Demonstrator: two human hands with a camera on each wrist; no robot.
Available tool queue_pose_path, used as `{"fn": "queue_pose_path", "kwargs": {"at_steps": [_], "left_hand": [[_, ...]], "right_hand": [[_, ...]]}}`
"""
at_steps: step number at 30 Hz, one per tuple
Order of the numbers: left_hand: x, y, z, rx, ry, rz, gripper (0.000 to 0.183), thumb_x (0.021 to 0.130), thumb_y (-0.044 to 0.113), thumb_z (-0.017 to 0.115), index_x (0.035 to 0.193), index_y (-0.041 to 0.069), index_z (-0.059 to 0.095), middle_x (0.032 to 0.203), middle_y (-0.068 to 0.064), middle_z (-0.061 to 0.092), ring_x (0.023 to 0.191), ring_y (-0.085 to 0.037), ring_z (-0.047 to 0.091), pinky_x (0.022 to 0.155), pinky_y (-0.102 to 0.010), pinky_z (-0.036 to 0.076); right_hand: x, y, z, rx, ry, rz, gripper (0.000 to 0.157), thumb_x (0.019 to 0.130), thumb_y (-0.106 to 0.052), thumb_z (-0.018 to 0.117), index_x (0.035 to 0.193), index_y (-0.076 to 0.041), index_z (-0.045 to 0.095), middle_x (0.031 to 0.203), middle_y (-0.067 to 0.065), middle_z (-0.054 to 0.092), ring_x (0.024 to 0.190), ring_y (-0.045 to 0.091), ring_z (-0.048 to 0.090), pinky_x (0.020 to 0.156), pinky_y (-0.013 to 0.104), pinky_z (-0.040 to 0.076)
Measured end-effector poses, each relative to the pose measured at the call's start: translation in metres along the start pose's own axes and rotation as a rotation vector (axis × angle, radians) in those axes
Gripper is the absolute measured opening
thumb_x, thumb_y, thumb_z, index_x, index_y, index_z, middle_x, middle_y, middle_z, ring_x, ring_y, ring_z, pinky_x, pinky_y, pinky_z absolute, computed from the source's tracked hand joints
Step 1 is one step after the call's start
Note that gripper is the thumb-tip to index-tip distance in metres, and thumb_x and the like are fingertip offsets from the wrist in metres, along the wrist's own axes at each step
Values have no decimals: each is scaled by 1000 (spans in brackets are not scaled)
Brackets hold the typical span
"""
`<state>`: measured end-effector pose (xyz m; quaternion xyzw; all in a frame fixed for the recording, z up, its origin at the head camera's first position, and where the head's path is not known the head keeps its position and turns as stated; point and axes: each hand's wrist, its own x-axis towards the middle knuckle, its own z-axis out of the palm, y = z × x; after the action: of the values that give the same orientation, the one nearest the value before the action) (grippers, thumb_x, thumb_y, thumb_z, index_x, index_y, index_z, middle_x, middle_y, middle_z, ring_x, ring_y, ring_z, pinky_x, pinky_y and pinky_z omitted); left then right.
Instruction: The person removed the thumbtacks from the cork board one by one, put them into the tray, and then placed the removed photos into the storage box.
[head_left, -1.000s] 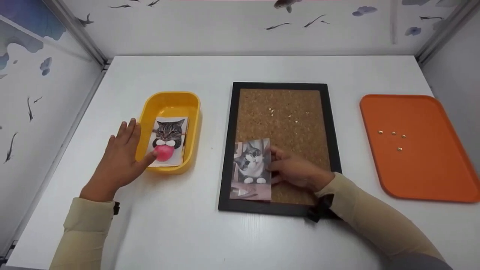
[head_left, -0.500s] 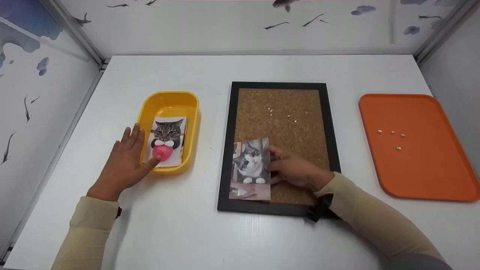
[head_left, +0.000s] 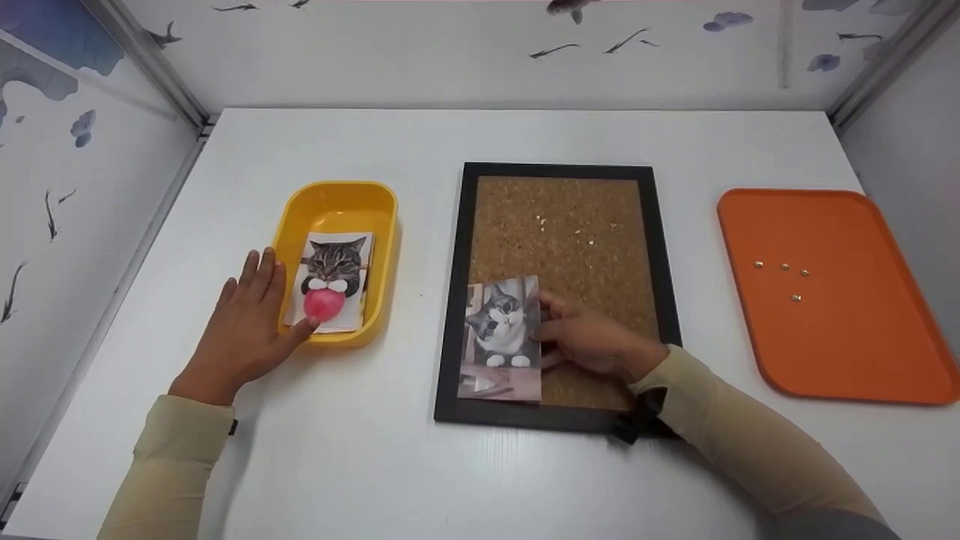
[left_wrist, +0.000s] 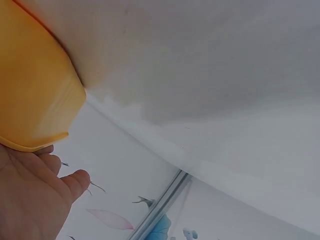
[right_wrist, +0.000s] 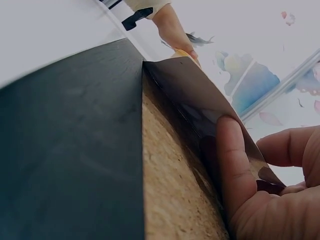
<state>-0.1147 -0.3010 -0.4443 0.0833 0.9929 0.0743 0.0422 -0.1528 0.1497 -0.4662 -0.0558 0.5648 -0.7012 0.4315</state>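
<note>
My right hand [head_left: 592, 337] pinches the right edge of a grey-and-white cat photo [head_left: 501, 345], which lies over the lower left corner of a black-framed cork board [head_left: 559, 247]. In the right wrist view the photo [right_wrist: 195, 90] is tilted, its near edge lifted off the cork, with fingers on both sides. My left hand [head_left: 244, 322] has its fingers straight and rests on the left rim of a yellow tub [head_left: 341, 196]; the thumb reaches over the near rim. Inside the tub lies a stack of photos, topped by a tabby cat with a pink ball [head_left: 334, 281].
An orange tray [head_left: 847, 337] at the right bears several small gold pushpins [head_left: 785, 266]. More small gold bits [head_left: 541, 221] sit on the upper part of the cork. White panels with fish and flower prints stand behind and at the left of the white table [head_left: 360, 465].
My left hand has shifted slightly down and right along the tub's rim. The right hand and its photo stay where they were.
</note>
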Motion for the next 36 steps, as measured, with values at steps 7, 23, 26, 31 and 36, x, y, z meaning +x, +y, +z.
{"fn": "queue_pose_path", "kwargs": {"at_steps": [7, 23, 26, 31, 36], "left_hand": [[-1, -1, 1, 19, 44, 44, 95, 98, 62, 41, 155, -7, 11, 164, -22, 2, 151, -32, -9, 118, -56, -1], [0, -2, 5, 57, 73, 62, 95, 97, 65, 38, 154, -8, 14, 163, -24, 7, 151, -35, -3, 119, -47, -6], [0, -1, 5, 53, 74, 60, 96, 97, 65, 38, 154, -7, 14, 163, -24, 6, 151, -35, -2, 120, -47, -4], [0, -2, 5, 53, 89, 65, 95, 97, 65, 38, 154, -8, 14, 163, -25, 7, 151, -35, -2, 120, -47, -3], [0, 0, 4, 53, 100, 70, 93, 98, 62, 39, 153, -9, 15, 162, -27, 8, 151, -36, 0, 120, -48, -1]], "right_hand": [[-1, -1, 2, 3, -6, -13, 65, 95, 9, 45, 153, -14, 29, 139, 23, 45, 115, 38, 59, 86, 50, 55], [-2, -5, 4, -97, 85, 5, 65, 96, 5, 48, 154, -19, 30, 139, 23, 45, 111, 36, 61, 85, 48, 56], [-4, -9, 3, -111, 111, 9, 64, 98, 3, 48, 155, -21, 30, 139, 22, 45, 112, 36, 61, 86, 48, 55], [-7, -18, 3, -148, 130, -16, 60, 99, 2, 49, 152, -22, 35, 137, 21, 48, 111, 36, 61, 85, 47, 56], [-8, -30, 5, -234, 135, -61, 57, 99, 0, 49, 151, -22, 37, 133, 20, 51, 109, 35, 60, 81, 44, 56]]}}
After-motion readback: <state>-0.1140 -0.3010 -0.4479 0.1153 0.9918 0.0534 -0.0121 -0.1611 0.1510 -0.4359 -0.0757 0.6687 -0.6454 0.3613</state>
